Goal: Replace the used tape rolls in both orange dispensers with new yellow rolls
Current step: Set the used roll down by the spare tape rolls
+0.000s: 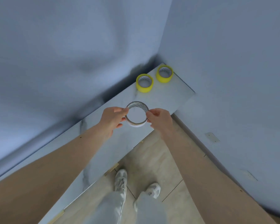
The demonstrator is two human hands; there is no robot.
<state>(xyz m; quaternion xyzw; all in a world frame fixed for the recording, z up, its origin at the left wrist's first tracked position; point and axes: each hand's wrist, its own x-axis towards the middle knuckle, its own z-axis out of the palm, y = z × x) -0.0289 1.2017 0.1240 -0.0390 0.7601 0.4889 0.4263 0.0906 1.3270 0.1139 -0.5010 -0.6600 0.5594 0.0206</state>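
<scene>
grey used roll (137,114) pinched at both sides by our left hand (112,119) and right hand (160,119); we'd set it down clear of the yellow rolls (144,82).

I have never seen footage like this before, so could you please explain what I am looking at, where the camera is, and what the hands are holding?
There is no machine here: a person wears a wide-angle camera on the head, and it looks forward and down, so you see both forearms, the trousers and the shoes from above. This is the only view.

The left hand and the right hand hold a nearly used-up tape roll between them, each pinching one side of the ring with its fingers. It is little more than a cardboard ring with a thin layer of pale tape.

Under it runs a long pale counter along a bluish wall, into a corner. Two new yellow tape rolls lie flat on it near that corner, side by side and apart. No orange dispenser shows in this picture.
</scene>
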